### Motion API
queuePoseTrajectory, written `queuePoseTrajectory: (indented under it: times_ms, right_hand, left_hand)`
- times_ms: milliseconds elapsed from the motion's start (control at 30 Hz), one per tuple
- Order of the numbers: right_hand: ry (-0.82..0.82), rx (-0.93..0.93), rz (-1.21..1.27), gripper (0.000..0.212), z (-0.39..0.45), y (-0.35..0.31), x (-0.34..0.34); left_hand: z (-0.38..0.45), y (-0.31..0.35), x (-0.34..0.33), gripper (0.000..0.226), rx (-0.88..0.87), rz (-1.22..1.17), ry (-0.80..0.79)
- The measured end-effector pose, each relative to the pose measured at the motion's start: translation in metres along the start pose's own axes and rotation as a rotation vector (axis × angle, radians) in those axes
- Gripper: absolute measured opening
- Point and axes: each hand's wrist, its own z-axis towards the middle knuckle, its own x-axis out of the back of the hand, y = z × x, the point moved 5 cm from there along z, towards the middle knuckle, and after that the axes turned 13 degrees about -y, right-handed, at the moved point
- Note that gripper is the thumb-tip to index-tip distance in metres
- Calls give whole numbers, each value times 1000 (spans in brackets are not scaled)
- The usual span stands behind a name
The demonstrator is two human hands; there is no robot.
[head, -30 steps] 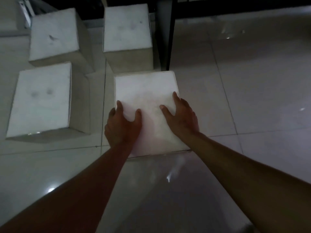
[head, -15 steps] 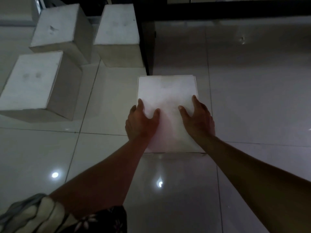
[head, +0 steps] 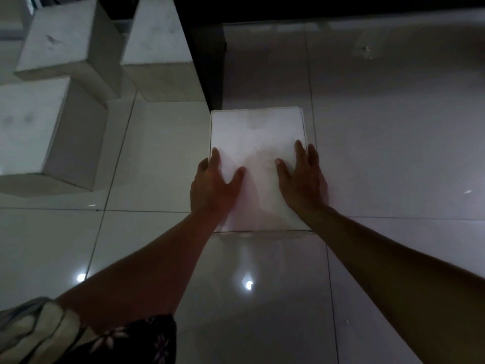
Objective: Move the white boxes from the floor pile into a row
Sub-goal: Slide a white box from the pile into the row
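Observation:
A white box (head: 256,135) sits on the tiled floor at the centre of the head view. My left hand (head: 214,186) grips its near left edge, thumb on the top face. My right hand (head: 301,181) grips its near right edge, fingers over the side. Three more white boxes stand at the upper left: one at the far left (head: 34,124), one behind it (head: 63,38), and one (head: 157,35) next to a dark post.
A dark post or furniture leg (head: 210,61) stands just behind the held box's far left corner. A dark wall base (head: 341,3) runs along the top. Glossy tiles (head: 393,127) stretch to the right. Patterned clothing (head: 118,340) shows at the bottom left.
The box in my hands has shifted rightward, away from the other three boxes, and now sits to the right of the dark post. Both hands kept their grip.

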Motion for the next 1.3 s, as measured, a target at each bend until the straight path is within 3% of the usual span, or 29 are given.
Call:
queuePoseTrajectory:
  times_ms: [100, 167, 233, 367, 467, 600, 800, 1000, 1300]
  right_hand:
    - [2, 334, -271, 64, -11, -6, 3]
    - [-126, 583, -380, 70, -25, -10, 0]
    - [-261, 699, -449, 85, -38, -9, -5]
    - [-392, 711, -642, 119, -45, -7, -11]
    - [-405, 717, -699, 125, -44, -5, -13]
    - [-362, 729, -673, 115, -37, -6, -14]
    - [-371, 687, -671, 107, -7, -12, -5]
    - [-379, 587, -601, 91, 32, -30, 1]
    - [-260, 506, -562, 72, 75, -53, -2]
  left_hand:
    - [-7, 5, 4, 80, -298, 217, 25]
    - [-13, 7, 6, 79, -586, 377, -12]
    - [-20, 3, 6, 90, -708, 474, -139]
    - [-26, -6, 8, 133, -686, 621, -367]
    - [-27, -10, 5, 141, -710, 651, -386]
    - [-20, -8, 2, 133, -706, 633, -321]
    - [8, 6, 4, 125, -668, 560, -354]
    - [42, 16, 12, 97, -609, 524, -353]
    - [77, 25, 7, 66, -648, 390, -142]
